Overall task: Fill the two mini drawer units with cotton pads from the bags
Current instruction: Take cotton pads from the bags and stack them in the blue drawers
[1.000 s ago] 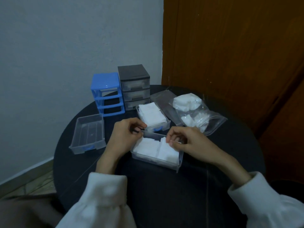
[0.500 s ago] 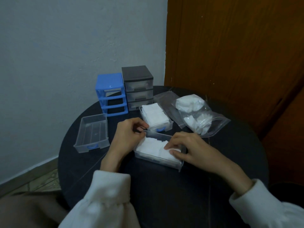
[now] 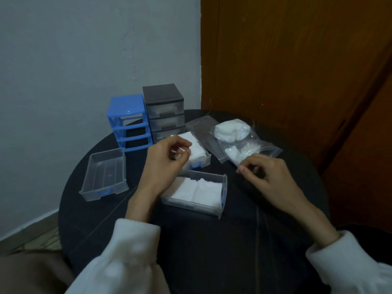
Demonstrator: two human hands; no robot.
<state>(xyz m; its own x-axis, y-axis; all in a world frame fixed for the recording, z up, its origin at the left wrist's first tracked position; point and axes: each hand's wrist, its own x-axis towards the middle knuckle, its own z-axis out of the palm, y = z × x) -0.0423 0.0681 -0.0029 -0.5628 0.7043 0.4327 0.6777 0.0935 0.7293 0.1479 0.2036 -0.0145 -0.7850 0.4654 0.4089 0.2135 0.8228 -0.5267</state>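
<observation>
HANDLING: thin white square cotton pads (image 3: 196, 188), soft, featherlight, easily shed; best pinched by edges | PLACE: in clear plastic drawer (image 3: 223, 194) just below both hands | GRIP: left hand (image 3: 164, 162) curled, empty; right hand (image 3: 266, 175) at zip bag (image 3: 246, 149), contact unclear.

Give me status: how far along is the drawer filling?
Done: the black unit has all three drawers in, with white visible inside. Two blue-handled drawers on the table hold pads: the near drawer and the far drawer.
In hand: neither hand clearly holds anything; the right hand is by the pad bag, the left hand over the drawers.
Left: the empty drawer, and the blue unit has no drawers in.
</observation>
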